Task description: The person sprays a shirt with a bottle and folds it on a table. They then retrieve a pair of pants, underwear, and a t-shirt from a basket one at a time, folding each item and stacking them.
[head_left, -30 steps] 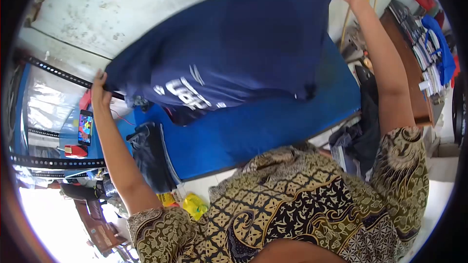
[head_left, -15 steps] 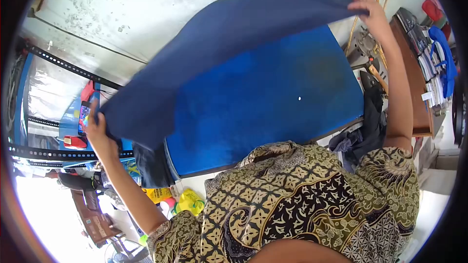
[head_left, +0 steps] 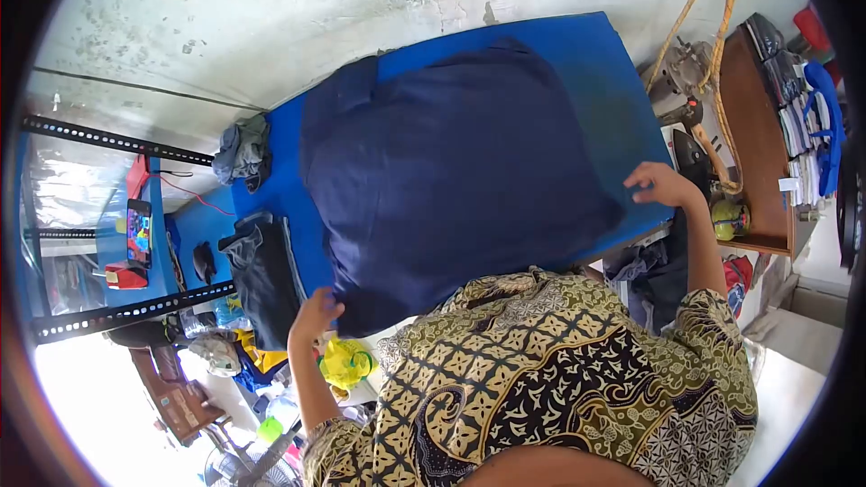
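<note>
A dark navy garment [head_left: 460, 162] lies spread over the blue padded table [head_left: 613, 81], puffed and wrinkled, with a narrow tab-like part at its far left. My left hand [head_left: 316, 316] is at its near left corner, fingers bent and apart, right beside the cloth. Off the garment's near right corner, my right hand [head_left: 663, 185] hovers over the table's right side, fingers loosely curled and apart with nothing between them. Part of the garment's near edge is hidden by my patterned shirt [head_left: 568, 379].
Folded dark trousers [head_left: 263, 280] hang at the table's left end, below a crumpled grey cloth [head_left: 242, 151]. A phone [head_left: 139, 233] stands on the left shelf. To the right are an iron [head_left: 690, 158], a looped rope [head_left: 722, 63] and a wooden shelf [head_left: 767, 207] with stacked packets.
The navy garment, held up and stretched between both hands before, has come down onto the table. Both hands have let go and moved down toward me, the left one also rightward.
</note>
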The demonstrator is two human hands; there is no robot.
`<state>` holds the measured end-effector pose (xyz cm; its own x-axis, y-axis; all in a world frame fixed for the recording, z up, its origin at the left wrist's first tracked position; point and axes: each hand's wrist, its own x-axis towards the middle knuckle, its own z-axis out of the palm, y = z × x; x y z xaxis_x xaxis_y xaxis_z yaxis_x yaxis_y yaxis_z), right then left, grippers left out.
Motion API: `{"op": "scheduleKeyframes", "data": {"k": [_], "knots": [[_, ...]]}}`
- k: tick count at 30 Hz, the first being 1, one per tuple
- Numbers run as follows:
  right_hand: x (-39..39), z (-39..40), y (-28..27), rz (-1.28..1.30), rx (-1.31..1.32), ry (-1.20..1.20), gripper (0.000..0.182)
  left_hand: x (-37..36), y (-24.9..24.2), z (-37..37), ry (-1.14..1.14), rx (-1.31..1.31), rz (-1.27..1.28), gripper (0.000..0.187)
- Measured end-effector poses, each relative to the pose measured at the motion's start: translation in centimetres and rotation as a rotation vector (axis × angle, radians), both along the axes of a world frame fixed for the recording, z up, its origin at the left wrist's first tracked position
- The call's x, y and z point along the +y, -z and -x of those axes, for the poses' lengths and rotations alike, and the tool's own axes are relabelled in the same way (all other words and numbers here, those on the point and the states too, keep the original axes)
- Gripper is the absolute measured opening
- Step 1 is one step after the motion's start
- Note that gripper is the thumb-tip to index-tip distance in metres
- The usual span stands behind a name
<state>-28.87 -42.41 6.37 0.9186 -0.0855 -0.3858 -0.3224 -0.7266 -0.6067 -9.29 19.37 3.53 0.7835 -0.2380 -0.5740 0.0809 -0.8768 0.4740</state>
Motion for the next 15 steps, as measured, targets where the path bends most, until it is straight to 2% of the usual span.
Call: {"op": "scheduleKeyframes", "data": {"k": [1, 3, 5, 7, 9, 10, 12, 13, 15], "knots": [[-0.9, -1.1, 1.1, -0.018, -0.093, -0.052, 0.024, -0.6, 0.5, -1.5, 0.016, -0.031, -0.033, 0.040], [-2.1, -4.8, 3.3, -0.053, -0.227, 0.042, 0.024, -1.7, 2.9, -6.4, 0.076, -0.216, -0.074, 0.049], [-2.4, -9.3, 5.2, -0.017, -0.274, 0.182, 0.024, -2.1, 6.6, -11.6, 0.062, -0.463, -0.012, 0.050], [-3.2, -14.2, 8.5, 0.043, -0.453, 0.238, 0.023, -3.4, 8.8, -16.5, -0.026, -0.530, -0.042, 0.051], [-4.4, -18.3, 10.3, 0.213, -0.495, 0.298, 0.020, -5.5, 9.8, -19.5, -0.117, -0.541, -0.124, 0.051], [-4.8, -19.7, 10.4, 0.212, -0.484, 0.301, 0.020, -6.5, 9.6, -20.1, -0.112, -0.532, -0.127, 0.051], [-4.6, -21.8, 10.7, 0.318, -0.394, 0.569, 0.021, -8.9, 9.3, -19.5, -0.185, -0.566, -0.221, 0.050], [-3.5, -22.0, 10.1, 0.320, -0.383, 0.562, 0.021, -9.8, 9.3, -19.1, -0.149, -0.659, -0.315, 0.039], [-0.7, -20.8, 8.2, 0.680, -0.169, 0.505, 0.023, -10.8, 7.9, -18.4, -0.119, -0.629, -0.298, 0.033]]}}
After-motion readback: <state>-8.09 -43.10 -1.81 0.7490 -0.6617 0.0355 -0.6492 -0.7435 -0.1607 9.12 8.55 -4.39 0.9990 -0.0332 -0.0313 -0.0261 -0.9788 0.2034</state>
